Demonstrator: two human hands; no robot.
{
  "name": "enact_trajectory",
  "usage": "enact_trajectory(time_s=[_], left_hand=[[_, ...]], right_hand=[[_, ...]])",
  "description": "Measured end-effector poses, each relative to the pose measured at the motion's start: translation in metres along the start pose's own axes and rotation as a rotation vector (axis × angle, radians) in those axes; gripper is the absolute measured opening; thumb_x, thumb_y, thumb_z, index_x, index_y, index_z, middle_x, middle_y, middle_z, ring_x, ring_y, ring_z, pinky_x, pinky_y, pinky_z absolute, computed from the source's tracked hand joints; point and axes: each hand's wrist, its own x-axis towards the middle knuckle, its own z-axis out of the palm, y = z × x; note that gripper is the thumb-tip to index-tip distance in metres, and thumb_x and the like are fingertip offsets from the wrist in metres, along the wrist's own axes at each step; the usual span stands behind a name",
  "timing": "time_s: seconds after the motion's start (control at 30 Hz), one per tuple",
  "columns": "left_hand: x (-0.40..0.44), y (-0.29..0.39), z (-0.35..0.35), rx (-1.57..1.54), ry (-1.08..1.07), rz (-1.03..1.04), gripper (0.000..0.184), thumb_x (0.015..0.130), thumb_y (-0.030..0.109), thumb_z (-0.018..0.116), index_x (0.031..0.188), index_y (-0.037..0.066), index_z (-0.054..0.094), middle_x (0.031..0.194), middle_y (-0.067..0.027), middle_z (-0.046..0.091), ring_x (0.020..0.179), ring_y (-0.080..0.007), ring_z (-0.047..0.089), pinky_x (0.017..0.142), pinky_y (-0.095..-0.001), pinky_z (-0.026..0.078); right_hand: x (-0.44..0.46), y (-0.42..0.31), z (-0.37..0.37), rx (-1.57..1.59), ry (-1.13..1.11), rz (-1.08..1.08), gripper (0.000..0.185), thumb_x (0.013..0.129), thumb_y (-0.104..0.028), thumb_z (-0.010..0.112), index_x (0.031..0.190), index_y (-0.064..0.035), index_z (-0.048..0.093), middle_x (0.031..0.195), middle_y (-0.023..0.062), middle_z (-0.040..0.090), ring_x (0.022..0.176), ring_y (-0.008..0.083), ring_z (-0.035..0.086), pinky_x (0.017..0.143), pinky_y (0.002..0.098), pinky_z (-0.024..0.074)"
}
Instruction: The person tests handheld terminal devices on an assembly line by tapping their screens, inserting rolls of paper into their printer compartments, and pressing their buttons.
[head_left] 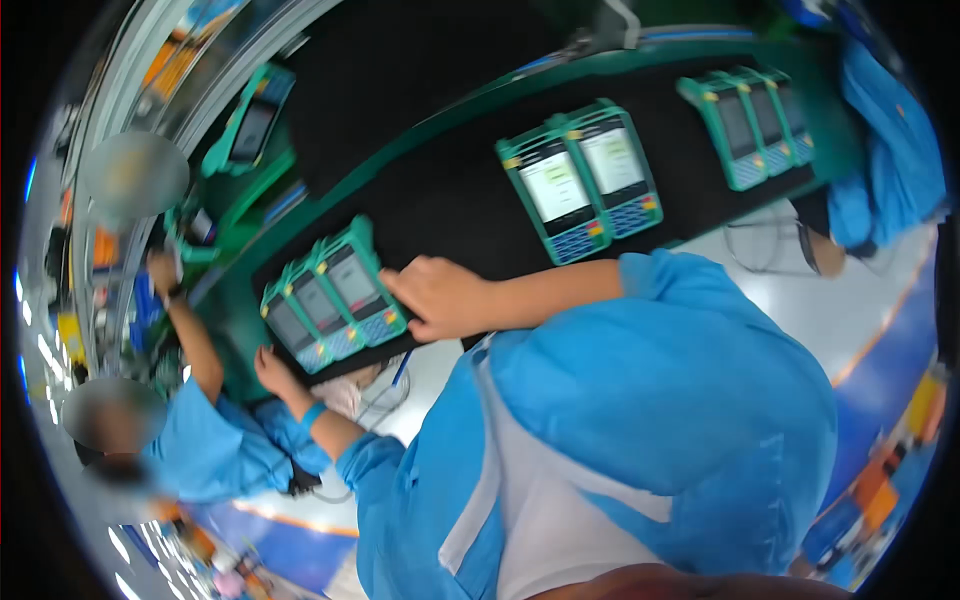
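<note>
Three handheld terminals in green frames [335, 295] stand side by side on the black work surface, slightly tilted in view. My right hand [445, 298] is at their right side, index finger and thumb apart, fingertips at the frame's edge; it is not wrapped round anything. By their lower left corner is my left hand [275, 372], small and slightly blurred, fingers apart, with nothing visible in it. A blue band circles my left wrist. The terminals' screens look grey.
Two framed terminals with lit screens [583, 185] lie further right, and three more [755, 125] beyond. Another framed terminal [255, 125] is at upper left. A co-worker in blue [215, 450] is at the left, another person's blue sleeve [880, 150] at the right.
</note>
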Motion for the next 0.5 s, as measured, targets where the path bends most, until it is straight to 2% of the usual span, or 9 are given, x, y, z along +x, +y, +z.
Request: enact_trajectory(time_s=[0.07, 0.1, 0.17, 0.23, 0.27, 0.43, 0.5], left_hand=[[0.000, 0.010, 0.001, 0.252, -0.028, 0.020, 0.038, 0.086, 0.030, 0.052, 0.105, -0.002, 0.064, 0.105, -0.0200, 0.064, 0.094, -0.0309, 0.061, 0.086, -0.0368, 0.045], [-0.003, 0.019, 0.004, 0.299, -0.024, 0.111, 0.040, 0.086, 0.032, 0.053, 0.106, -0.001, 0.064, 0.104, -0.0205, 0.064, 0.093, -0.0330, 0.061, 0.085, -0.0378, 0.045], [0.004, 0.015, 0.009, 0.437, -0.024, 0.077, 0.043, 0.087, 0.037, 0.052, 0.105, -0.001, 0.062, 0.103, -0.0191, 0.064, 0.092, -0.0357, 0.060, 0.081, -0.0403, 0.046], [-0.004, 0.039, 0.010, 0.519, -0.043, 0.047, 0.043, 0.086, 0.037, 0.053, 0.104, -0.001, 0.061, 0.102, -0.0191, 0.064, 0.092, -0.0354, 0.060, 0.079, -0.0415, 0.046], [0.002, 0.037, 0.010, 0.542, -0.064, 0.075, 0.040, 0.086, 0.036, 0.054, 0.099, -0.001, 0.061, 0.097, -0.0201, 0.065, 0.087, -0.0362, 0.061, 0.076, -0.0429, 0.047], [0.013, 0.038, 0.007, 0.672, -0.100, 0.156, 0.035, 0.083, 0.031, 0.056, 0.090, -0.003, 0.060, 0.087, -0.0210, 0.064, 0.079, -0.0382, 0.061, 0.071, -0.0450, 0.047], [0.014, 0.038, 0.012, 0.689, -0.071, 0.179, 0.032, 0.081, 0.029, 0.057, 0.085, -0.003, 0.059, 0.084, -0.0208, 0.064, 0.077, -0.0388, 0.060, 0.069, -0.0458, 0.047]], right_hand=[[-0.003, -0.001, 0.000, -0.045, -0.001, -0.010, 0.072, 0.062, -0.025, 0.067, 0.121, 0.0079, 0.043, 0.091, 0.0140, 0.053, 0.084, 0.0285, 0.051, 0.072, 0.0365, 0.0433], [-0.004, 0.000, 0.002, -0.022, 0.001, -0.010, 0.073, 0.061, -0.030, 0.070, 0.118, 0.0084, 0.045, 0.098, 0.0157, 0.052, 0.091, 0.0296, 0.050, 0.074, 0.0360, 0.0427], [-0.007, -0.006, -0.007, -0.082, -0.115, 0.019, 0.080, 0.060, -0.037, 0.072, 0.120, 0.0092, 0.045, 0.113, 0.0207, 0.050, 0.110, 0.0334, 0.045, 0.086, 0.0399, 0.0402], [-0.012, -0.012, -0.011, -0.299, -0.149, -0.039, 0.087, 0.062, -0.046, 0.072, 0.123, 0.0105, 0.045, 0.129, 0.0247, 0.043, 0.128, 0.0372, 0.032, 0.099, 0.0481, 0.0314], [-0.012, -0.017, -0.019, -0.342, -0.295, -0.030, 0.093, 0.065, -0.051, 0.069, 0.126, 0.0124, 0.042, 0.135, 0.0281, 0.037, 0.134, 0.0399, 0.025, 0.105, 0.0538, 0.0225], [-0.020, -0.015, 0.014, -0.516, -0.266, -0.041, 0.091, 0.071, -0.056, 0.062, 0.125, 0.0147, 0.042, 0.134, 0.0325, 0.037, 0.129, 0.0425, 0.033, 0.106, 0.0510, 0.0252], [-0.024, -0.014, 0.018, -0.524, -0.267, -0.087, 0.079, 0.079, -0.051, 0.056, 0.123, 0.0137, 0.045, 0.130, 0.0321, 0.043, 0.125, 0.0425, 0.039, 0.104, 0.0490, 0.0308]])
